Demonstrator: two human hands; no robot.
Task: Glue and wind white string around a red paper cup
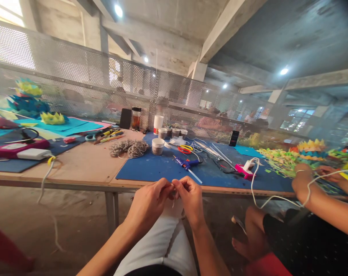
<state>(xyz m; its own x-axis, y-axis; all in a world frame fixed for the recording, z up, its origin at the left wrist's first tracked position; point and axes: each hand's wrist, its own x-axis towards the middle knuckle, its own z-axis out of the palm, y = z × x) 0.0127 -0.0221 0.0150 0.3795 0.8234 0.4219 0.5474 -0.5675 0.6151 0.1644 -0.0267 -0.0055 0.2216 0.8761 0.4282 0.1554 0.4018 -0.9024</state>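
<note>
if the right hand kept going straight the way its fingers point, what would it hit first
The right hand points left at the left hand; their fingertips already meet around something small, so it would likely meet that hand first.

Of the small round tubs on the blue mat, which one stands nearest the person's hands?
The lone white-topped tub beside the coil of cord; the others cluster farther back near the mesh.

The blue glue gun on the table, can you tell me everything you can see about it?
The glue gun is small, blue and looks like plastic. It lies on its side on the dark blue mat, past the person's left hand and right hand, which do not touch it. A pale glue stick pokes out of one end, toward the table's near edge. A dark cord seems to leave its other end. Yellow and red scissors lie just behind it.
</note>
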